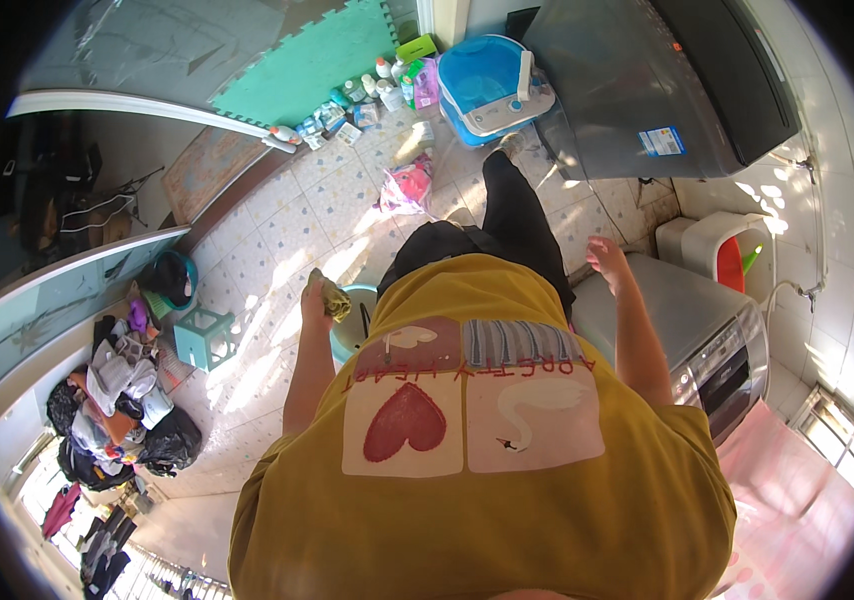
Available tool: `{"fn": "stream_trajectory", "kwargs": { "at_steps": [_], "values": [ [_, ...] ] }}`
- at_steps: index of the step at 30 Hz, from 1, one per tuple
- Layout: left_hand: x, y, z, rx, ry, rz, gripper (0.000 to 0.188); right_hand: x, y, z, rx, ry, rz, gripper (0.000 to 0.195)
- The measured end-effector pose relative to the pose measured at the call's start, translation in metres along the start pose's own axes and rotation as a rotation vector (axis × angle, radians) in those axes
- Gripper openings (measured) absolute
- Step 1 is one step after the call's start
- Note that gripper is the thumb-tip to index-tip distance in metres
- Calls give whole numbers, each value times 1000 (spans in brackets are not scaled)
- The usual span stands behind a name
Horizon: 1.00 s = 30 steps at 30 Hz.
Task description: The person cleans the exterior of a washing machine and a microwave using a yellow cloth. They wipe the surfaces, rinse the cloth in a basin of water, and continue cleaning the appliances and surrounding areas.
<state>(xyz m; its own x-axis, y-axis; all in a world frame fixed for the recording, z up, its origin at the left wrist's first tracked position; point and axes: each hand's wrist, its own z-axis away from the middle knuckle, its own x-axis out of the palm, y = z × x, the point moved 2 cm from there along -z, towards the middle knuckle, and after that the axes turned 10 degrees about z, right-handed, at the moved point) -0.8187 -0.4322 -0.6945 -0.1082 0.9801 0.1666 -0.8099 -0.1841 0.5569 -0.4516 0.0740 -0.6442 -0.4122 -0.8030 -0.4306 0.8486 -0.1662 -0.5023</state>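
Observation:
A crumpled yellow-green cloth [336, 301] is gripped in my left hand [314, 300], held out at my left side. Just beyond it, a light-blue-rimmed basin [359, 289] stands on the floor, partly hidden by my shirt. My right hand [608, 262] holds nothing; its fingers are loosely bent and apart. It hovers over the left end of a grey washing machine [659, 300]. A pink printed plastic bag [406, 187] lies on the tiled floor in front of my legs.
A small blue-and-white washer [487, 86] stands ahead, beside a large grey appliance [607, 90]. Several bottles [367, 90] line a green foam mat [314, 64]. To the left are a green stool [204, 337], a dark-filled basin [174, 280] and a heap of clothes and bags [119, 405].

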Motion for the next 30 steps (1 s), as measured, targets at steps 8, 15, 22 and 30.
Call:
{"fn": "stream_trajectory", "kwargs": {
  "at_steps": [8,15,22,30],
  "values": [
    [17,-3,22,-33,-16,-46,27,-6,-4,15,9,-7,-3,36],
    [6,-13,15,-56,-5,-102,27,-9,19,27,5,80,-78,33],
    [24,-8,18,-92,-85,-166,16,12,59,47,-11,60,9,31],
    [65,2,27,-107,-171,-263,11,16,71,50,-26,94,84,30]
  ]
}}
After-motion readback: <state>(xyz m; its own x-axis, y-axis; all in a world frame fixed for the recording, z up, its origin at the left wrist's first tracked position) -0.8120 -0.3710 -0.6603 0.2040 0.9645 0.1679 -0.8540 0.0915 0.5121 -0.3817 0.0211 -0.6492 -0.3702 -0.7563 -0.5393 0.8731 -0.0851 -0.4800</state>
